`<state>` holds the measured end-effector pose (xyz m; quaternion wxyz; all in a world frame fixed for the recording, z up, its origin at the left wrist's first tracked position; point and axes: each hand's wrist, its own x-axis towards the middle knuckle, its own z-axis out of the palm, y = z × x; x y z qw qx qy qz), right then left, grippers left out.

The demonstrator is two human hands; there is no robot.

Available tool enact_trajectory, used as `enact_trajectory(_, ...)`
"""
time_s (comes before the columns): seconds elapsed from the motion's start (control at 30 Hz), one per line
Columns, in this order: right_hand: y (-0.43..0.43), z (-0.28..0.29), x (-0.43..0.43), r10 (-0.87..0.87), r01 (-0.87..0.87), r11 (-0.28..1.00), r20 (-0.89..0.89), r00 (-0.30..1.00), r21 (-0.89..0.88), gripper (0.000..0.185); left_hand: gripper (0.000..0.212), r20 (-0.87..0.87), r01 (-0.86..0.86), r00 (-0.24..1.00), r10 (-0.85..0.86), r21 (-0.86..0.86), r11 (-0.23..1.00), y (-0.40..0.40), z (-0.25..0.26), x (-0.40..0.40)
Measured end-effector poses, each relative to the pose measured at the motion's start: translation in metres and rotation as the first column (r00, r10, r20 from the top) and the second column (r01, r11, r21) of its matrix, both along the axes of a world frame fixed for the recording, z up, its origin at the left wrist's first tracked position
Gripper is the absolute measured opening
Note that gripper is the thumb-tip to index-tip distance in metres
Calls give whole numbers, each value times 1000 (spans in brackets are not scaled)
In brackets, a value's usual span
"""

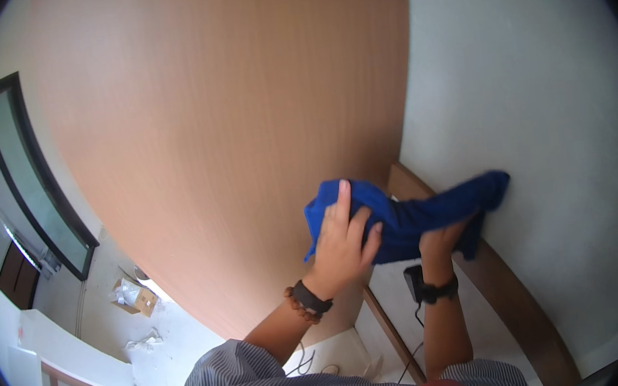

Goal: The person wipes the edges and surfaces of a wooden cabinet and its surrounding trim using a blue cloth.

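A blue cloth (pixel 392 218) stretches between both hands in front of a tall wood-grain panel (pixel 233 133). My left hand (pixel 342 235) lies on the cloth's left part, one finger pointing up and the others bent over the fabric. On the right, my right hand (pixel 443 238) is at the cloth's underside; the fabric hides most of its fingers. The cloth's right end is slightly blurred near the pale wall (pixel 520 89). Bands circle both wrists.
A curved wooden edge (pixel 504 296) runs along the wall at the lower right. A black power adapter (pixel 414 284) with a cord is beside my right wrist. At the lower left, an open cardboard box (pixel 141 301) and crumpled plastic (pixel 146 341) lie on the floor near a dark-framed window (pixel 26 168).
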<state>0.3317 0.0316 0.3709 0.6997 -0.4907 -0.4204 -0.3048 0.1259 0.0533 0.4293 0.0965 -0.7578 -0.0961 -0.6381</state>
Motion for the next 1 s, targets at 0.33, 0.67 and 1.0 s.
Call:
enact_trajectory(0.33, 338, 322, -52, 23, -15, 999, 170, 985, -49, 47, 60, -25, -435, 898, 439, 84, 896, 285, 179, -67)
enact_trajectory(0.67, 400, 368, -17, -298, 311, 949, 184, 937, -48, 45, 58, -114, -524, 839, 532, 98, 846, 334, 175, -28)
enact_trajectory(1.0, 401, 372, -89, -271, 262, 962, 404, 873, 79, 49, 57, -152, -573, 815, 559, -75, 816, 329, 127, -60)
